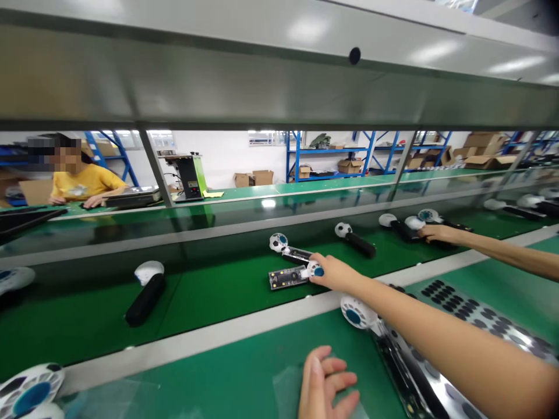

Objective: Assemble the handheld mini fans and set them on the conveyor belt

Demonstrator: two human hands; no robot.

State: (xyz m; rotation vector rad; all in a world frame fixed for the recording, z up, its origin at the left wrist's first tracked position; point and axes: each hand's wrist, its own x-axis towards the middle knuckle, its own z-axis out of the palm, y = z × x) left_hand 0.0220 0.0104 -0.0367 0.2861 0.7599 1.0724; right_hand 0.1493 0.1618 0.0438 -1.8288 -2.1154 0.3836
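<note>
My right hand (334, 272) reaches over the green belt, its fingers closed on the white, football-patterned round head of a handheld device (288, 277). This device's handle shows its inner board with small yellowish spots. Just behind it lies a similar device (278, 242), close to my fingers. My left hand (325, 387) is low in the view above the green worktop, fingers apart and slightly curled, holding nothing. A clear plastic film (288, 387) lies beside it. Under my right forearm, another device (358, 312) with a blue-centred head rests on the near worktop, partly covered.
More black-handled devices lie along the belt, such as one at left (146, 294) and one further back (356, 240). Another person's hand (443, 234) touches devices at right. A sheet of black round pieces (458, 305) lies at right. Across the line sits a person in yellow (87, 183).
</note>
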